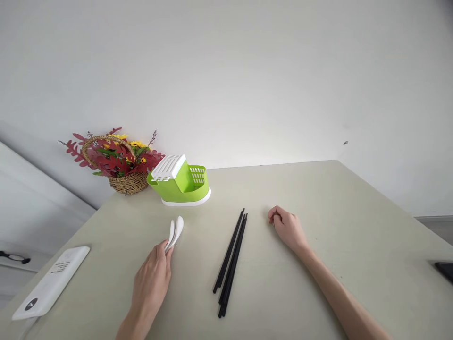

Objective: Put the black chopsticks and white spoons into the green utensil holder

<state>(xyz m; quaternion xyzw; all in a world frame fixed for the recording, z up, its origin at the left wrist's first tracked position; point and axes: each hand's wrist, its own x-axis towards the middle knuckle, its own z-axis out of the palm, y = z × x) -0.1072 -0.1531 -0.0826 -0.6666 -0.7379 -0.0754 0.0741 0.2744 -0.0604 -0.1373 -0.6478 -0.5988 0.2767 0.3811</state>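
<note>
My left hand (153, 274) is closed round the handles of white spoons (179, 227), whose two bowls stick out past my fingertips. On the table to the right, my right hand (286, 225) rests with its fingers curled in, and I see nothing in it. Between the two hands lie several black chopsticks (231, 264) in a loose bundle, apart from both. Beyond the spoons stands a green and white utensil holder (177, 189) with a slotted white lid over its left part and an open compartment with a perforated wall on its right.
A wicker basket (130, 183) of red and yellow artificial flowers stands behind the holder, against the wall. A white power strip (53, 283) lies at the table's left edge. Part of a black object (445, 270) shows at the far right.
</note>
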